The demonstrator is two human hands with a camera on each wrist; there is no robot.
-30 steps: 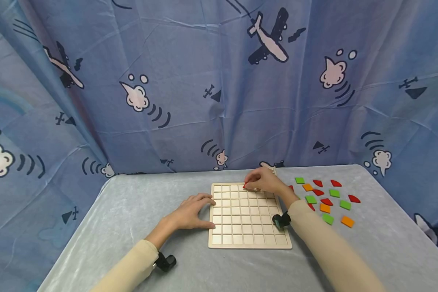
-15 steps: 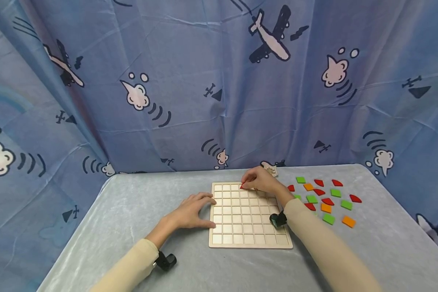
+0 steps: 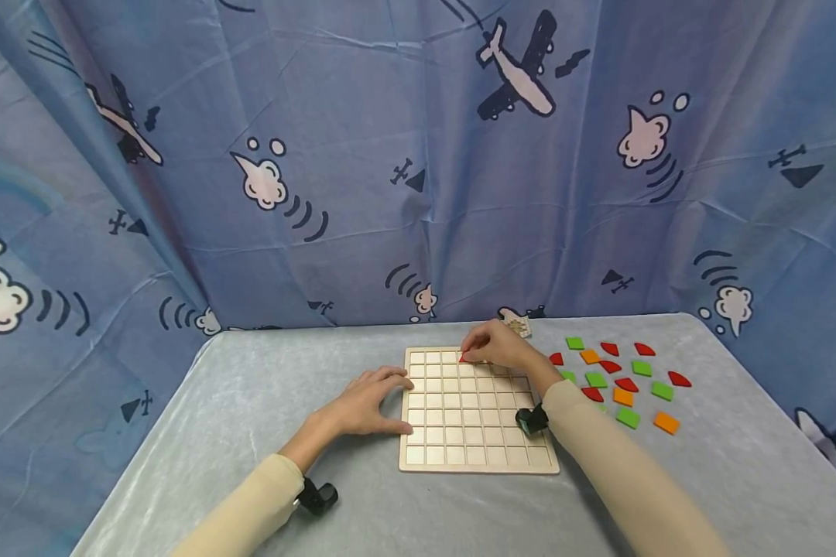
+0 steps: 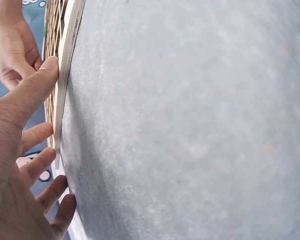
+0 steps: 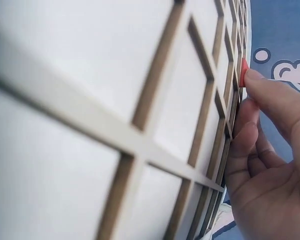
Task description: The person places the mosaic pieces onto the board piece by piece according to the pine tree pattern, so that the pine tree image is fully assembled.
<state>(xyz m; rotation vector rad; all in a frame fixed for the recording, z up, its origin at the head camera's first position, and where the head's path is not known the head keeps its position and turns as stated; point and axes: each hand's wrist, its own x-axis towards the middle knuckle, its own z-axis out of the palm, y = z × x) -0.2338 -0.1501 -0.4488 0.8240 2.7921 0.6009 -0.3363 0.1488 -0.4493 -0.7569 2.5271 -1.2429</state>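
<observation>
A pale wooden board (image 3: 456,418) with a grid of square recesses lies flat on the table. At its left edge rests my left hand (image 3: 365,404), thumb and fingers spread apart; the left wrist view shows the thumb (image 4: 35,90) on the rim. My right hand (image 3: 496,344) reaches over the far row and pinches a small red piece (image 3: 463,357) between thumb and fingers. In the right wrist view only a pointed bit of that red piece (image 5: 243,74) shows past the thumb, right at the grid; the rest is hidden.
Right of the board lie scattered red quarter-circle pieces (image 3: 644,350), green squares (image 3: 628,418) and orange squares (image 3: 666,422). A small pale item (image 3: 519,326) sits behind the right hand at the back edge. A blue printed curtain (image 3: 348,193) hangs behind the grey-covered table (image 3: 251,410).
Over the first half second my right hand shifts slightly left along the far row with the red piece, then stays nearly still. The left hand keeps its place at the board's edge.
</observation>
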